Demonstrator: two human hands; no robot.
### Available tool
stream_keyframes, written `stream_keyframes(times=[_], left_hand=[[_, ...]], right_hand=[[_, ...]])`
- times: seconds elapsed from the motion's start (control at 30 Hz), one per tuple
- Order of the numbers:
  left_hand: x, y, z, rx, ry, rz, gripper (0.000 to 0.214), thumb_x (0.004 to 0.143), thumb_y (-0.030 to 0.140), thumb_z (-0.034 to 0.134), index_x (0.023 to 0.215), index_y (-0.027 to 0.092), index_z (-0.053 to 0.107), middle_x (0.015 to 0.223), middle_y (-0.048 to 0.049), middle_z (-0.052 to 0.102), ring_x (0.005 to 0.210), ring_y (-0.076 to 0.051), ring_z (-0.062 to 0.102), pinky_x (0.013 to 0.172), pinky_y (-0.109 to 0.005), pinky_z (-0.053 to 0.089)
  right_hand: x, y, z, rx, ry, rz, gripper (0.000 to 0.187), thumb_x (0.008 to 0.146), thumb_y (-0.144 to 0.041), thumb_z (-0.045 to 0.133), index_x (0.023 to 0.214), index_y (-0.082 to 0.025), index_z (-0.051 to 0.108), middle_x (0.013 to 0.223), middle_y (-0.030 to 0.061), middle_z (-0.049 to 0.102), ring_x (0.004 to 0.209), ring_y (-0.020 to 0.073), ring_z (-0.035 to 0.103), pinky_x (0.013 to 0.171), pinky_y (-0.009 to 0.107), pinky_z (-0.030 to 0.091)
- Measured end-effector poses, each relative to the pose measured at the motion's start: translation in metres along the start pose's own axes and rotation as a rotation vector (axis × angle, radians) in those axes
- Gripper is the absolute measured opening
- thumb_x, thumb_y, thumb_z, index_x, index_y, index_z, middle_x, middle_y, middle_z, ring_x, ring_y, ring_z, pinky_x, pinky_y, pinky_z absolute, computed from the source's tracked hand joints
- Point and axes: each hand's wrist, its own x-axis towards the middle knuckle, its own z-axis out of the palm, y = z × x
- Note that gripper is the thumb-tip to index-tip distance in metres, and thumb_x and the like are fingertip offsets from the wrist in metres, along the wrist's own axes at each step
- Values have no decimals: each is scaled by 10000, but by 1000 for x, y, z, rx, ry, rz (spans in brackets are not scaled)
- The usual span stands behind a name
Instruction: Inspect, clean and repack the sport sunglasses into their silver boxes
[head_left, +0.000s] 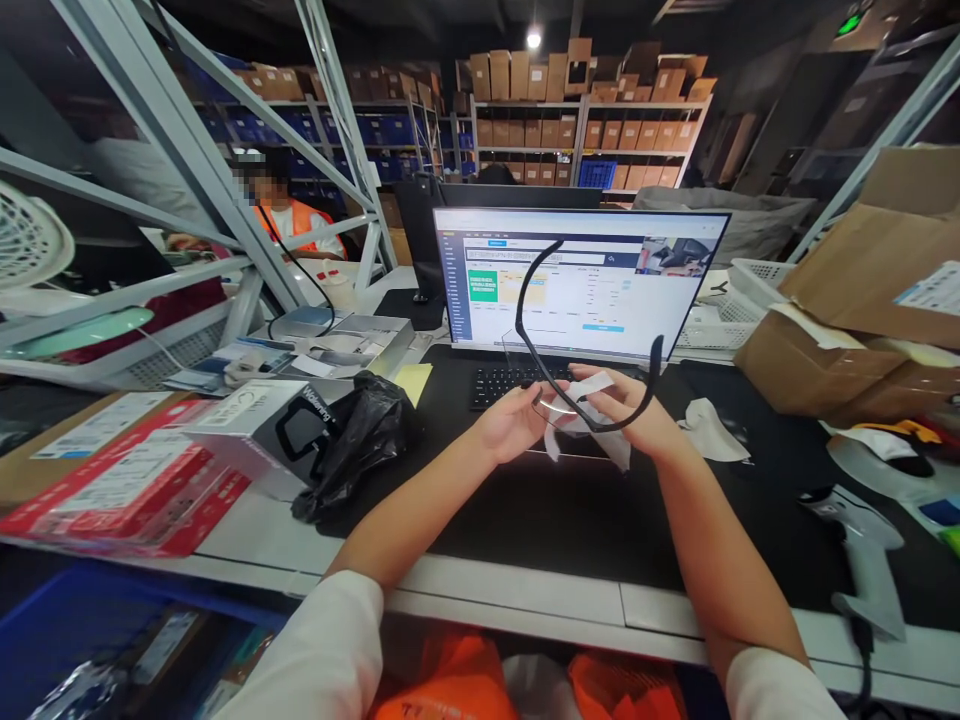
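A pair of glasses (596, 427) with long black curved temples is held up over the desk, temples pointing upward. My left hand (514, 422) grips it by the left lens side, fingers closed. A thin white tissue (616, 450) is pinched in my right hand (634, 405) against the lens area, its ends hanging below. Part of the front frame is hidden by the fingers and tissue. Behind the hands lies a black keyboard (491, 385), partly covered.
A lit monitor (585, 285) stands ahead. On the left are a silver box (259, 430), a black plastic bag (367, 430) and a red package (142, 490). To the right lie a crumpled white cloth (709, 430), a barcode scanner (862, 550) and cardboard boxes (817, 370). A co-worker (300, 225) sits beyond.
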Motion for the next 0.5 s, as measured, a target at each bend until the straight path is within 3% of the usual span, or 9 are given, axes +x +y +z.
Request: stream_keyframes(times=[0.1,0.17,0.27,0.37,0.43,0.5], left_hand=[[0,-5,2,16,-11,-18,335,875,404,732,1062,129,777,996,-111,798,949,-253,745,980,-389,507],[1,-9,3,31,-18,-28,382,865,435,736,1086,126,768,1064,-137,790,1074,-301,728,1026,-423,491],[2,-7,7,81,-21,27,453,831,486,759,1117,136,762,1242,-161,740,1266,-361,643,1081,-475,473],[1,7,6,167,50,200,463,782,523,808,1092,180,778,1263,-123,736,1276,-335,640,1088,-460,486],[-1,22,2,270,122,340,436,755,523,840,1056,212,790,1142,-92,777,1168,-296,700,1067,-440,508],[-5,37,-5,414,199,487,419,732,515,864,1031,230,794,1050,-70,793,1063,-264,736,1056,-432,520]], right_hand=[[1,1,14,194,-7,6,355,798,-478,806,1039,-219,777,1314,94,705,1129,289,699,979,452,575],[1,2,24,276,67,17,342,799,-516,799,944,-207,771,1244,96,729,981,261,730,832,412,619],[4,3,28,332,241,12,383,805,-554,784,975,-214,744,1019,84,764,804,221,713,706,371,606],[5,3,13,335,419,-72,361,743,-523,848,852,-231,665,798,24,725,746,200,687,704,340,579],[3,0,-5,249,421,-69,383,720,-507,869,785,-233,609,701,-9,670,652,176,641,627,307,537],[0,-3,-23,115,342,-23,376,757,-525,838,783,-227,610,672,-17,629,590,155,580,564,283,480]])
